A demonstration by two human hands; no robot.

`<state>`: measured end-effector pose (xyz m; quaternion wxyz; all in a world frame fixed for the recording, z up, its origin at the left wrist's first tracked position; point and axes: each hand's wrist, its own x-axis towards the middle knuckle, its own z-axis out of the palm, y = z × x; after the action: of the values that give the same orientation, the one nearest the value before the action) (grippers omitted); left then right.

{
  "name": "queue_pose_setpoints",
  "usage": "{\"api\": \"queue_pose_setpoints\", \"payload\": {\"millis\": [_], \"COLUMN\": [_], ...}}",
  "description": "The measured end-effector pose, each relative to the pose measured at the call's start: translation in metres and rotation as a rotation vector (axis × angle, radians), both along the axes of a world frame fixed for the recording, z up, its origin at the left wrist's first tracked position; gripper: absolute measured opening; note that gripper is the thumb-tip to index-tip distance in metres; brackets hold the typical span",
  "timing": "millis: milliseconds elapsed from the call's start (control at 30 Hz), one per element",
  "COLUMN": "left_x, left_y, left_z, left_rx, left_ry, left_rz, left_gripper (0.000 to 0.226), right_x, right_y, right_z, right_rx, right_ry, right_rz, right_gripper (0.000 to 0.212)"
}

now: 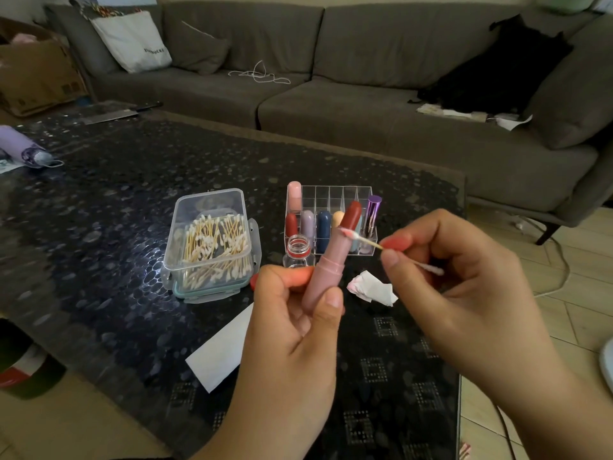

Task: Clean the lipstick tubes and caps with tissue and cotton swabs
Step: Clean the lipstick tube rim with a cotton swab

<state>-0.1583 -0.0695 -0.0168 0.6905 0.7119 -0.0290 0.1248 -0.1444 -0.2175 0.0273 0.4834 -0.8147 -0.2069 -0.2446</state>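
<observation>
Pink lipstick tube gripped by left hand | right hand pinches cotton swab at bullet

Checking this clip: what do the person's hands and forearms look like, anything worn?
Both hands, left and right, are bare: no gloves, rings, watch or bracelets show. The forearms are bare to the frame edge, no sleeves visible. Fingernails are short and appear unpainted.
</observation>
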Motion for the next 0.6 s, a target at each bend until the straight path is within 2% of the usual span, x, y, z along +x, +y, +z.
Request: {"api": "queue_pose_setpoints", "payload": {"millis": [133,267,467,600], "left_x": [0.0008,0.0012,0.0017,0.0026], "left_y": [-0.0026,-0.0025,-0.0039,-0.0033], "left_z": [0.002,0.0023,0.0057,0.0044], "left_rx": [-0.032,-0.068,-0.16,-0.243], "left_ry": [-0.017,-0.026,-0.005,0.028], "left_rz": [0.006,-0.023,-0.102,-0.129], "left_gripper": [0.015,0.024,0.027,0.019], "right_x": [0.001,0.0001,0.0017,0.0033], "right_y": [0.0028,0.0043,0.0012,-0.0011], "right_z": [-0.0041,-0.0041,-0.0034,-0.0019], "right_rx": [-0.04,-0.071,0.021,0.062], "right_ry": [0.035,0.05,0.133,0.165], "right_rz": [0.051,0.085,0.1,0.09], "right_gripper": [0.006,0.007,0.007,0.012]}}
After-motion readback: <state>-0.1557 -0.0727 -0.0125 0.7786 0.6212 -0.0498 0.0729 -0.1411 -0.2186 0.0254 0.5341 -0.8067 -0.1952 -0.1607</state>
